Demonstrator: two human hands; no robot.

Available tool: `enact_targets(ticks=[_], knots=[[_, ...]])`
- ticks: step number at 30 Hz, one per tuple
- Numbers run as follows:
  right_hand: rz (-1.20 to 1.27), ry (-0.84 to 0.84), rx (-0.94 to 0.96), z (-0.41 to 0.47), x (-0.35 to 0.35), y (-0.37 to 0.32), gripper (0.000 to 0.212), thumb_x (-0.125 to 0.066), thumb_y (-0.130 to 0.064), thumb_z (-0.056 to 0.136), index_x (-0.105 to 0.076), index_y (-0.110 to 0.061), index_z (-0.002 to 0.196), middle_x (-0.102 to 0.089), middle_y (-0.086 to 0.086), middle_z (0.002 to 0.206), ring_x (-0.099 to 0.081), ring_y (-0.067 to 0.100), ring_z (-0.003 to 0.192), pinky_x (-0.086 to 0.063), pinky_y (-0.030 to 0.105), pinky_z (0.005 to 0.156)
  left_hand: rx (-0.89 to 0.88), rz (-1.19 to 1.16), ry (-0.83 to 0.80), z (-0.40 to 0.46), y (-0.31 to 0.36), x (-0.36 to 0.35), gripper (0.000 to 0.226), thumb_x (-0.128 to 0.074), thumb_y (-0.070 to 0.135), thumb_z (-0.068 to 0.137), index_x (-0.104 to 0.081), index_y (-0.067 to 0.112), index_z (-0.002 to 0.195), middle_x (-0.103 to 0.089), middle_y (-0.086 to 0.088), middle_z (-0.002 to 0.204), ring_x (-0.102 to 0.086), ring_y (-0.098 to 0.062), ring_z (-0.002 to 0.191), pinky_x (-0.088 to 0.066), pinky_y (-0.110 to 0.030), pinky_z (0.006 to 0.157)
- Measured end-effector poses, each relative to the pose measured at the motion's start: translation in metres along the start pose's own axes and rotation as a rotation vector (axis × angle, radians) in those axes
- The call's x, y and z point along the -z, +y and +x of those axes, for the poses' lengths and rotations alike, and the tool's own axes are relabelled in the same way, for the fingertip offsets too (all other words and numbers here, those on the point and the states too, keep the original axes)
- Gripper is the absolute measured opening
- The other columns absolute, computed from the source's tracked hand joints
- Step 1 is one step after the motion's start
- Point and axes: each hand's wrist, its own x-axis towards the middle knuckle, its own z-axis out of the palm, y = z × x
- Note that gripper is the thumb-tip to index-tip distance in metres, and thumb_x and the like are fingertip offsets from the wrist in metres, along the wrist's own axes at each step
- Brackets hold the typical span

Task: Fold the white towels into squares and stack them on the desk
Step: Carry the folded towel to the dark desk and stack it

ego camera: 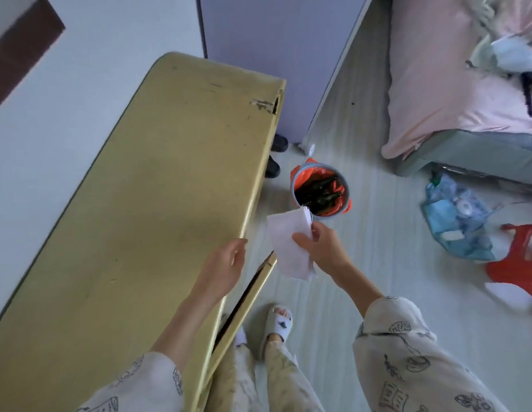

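A white towel (284,236), folded into a small flat piece, hangs in the air just right of the desk's front edge. My right hand (318,248) pinches it at its right side, thumb on top. My left hand (226,263) hovers over the front edge of the yellow desk (140,188) with relaxed fingers and holds nothing. The desk top shows no towels on it.
A grey bin (319,188) with an orange liner stands on the floor right behind the towel. A red stool (520,263) and a blue bag (454,215) lie at the right, a pink bed (454,84) beyond. Dark shoes (276,153) sit by the desk's far end.
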Motion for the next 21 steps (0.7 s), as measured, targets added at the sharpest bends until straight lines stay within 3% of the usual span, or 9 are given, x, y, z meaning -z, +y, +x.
enact_targets(ticks=[3,6,10,15,18,21], knots=[[0.092,0.122,0.003,-0.046,0.053,0.012,0.015,-0.058,-0.012,0.089,-0.052,-0.013,0.077,-0.056,0.002,0.073,-0.052,0.02,0.07,-0.042,0.033,0.065,0.032,-0.174,-0.015,-0.011,0.049,-0.016,0.023,-0.045,0.014,0.096,-0.061,0.013,0.111,-0.067,-0.004,0.105,-0.062,-0.022,0.101,-0.045,-0.03,0.09],[0.208,0.242,-0.028,-0.101,0.107,0.038,0.017,-0.06,-0.012,0.089,-0.054,0.004,0.089,-0.056,0.008,0.077,-0.05,0.019,0.069,-0.039,0.03,0.063,-0.016,-0.219,-0.126,-0.032,0.104,-0.042,0.018,-0.046,0.015,0.095,-0.059,0.023,0.104,-0.066,0.0,0.099,-0.062,-0.021,0.096,-0.047,-0.038,0.089],[0.329,0.42,-0.033,-0.183,0.175,0.084,0.009,-0.059,-0.005,0.088,-0.052,-0.003,0.084,-0.053,0.005,0.071,-0.046,0.012,0.06,-0.036,0.016,0.049,-0.187,-0.164,-0.337,-0.07,0.178,-0.095,0.016,-0.048,0.014,0.095,-0.057,0.025,0.101,-0.065,0.008,0.093,-0.063,-0.011,0.087,-0.045,-0.02,0.078],[0.435,0.645,-0.036,-0.293,0.252,0.162,0.019,-0.059,-0.004,0.088,-0.047,-0.01,0.075,-0.051,0.002,0.066,-0.046,-0.002,0.044,-0.033,0.012,0.042,-0.382,-0.098,-0.529,-0.129,0.265,-0.192,0.016,-0.047,0.006,0.094,-0.057,0.015,0.102,-0.064,0.0,0.088,-0.06,0.012,0.064,-0.043,-0.003,0.063],[0.502,0.776,-0.06,-0.369,0.29,0.217,0.01,-0.059,-0.006,0.088,-0.053,0.0,0.084,-0.056,0.008,0.074,-0.05,0.008,0.057,-0.036,0.019,0.049,-0.473,-0.057,-0.641,-0.182,0.312,-0.264,0.017,-0.046,0.008,0.095,-0.058,0.018,0.102,-0.066,0.002,0.089,-0.06,0.011,0.063,-0.044,-0.004,0.063],[0.557,0.918,-0.097,-0.446,0.32,0.275,0.021,-0.06,-0.008,0.087,-0.054,0.009,0.099,-0.062,0.023,0.088,-0.054,0.02,0.072,-0.039,0.031,0.062,-0.583,0.04,-0.78,-0.245,0.352,-0.339,0.018,-0.047,0.01,0.095,-0.058,0.024,0.097,-0.067,0.002,0.089,-0.063,0.006,0.067,-0.046,-0.007,0.066]])
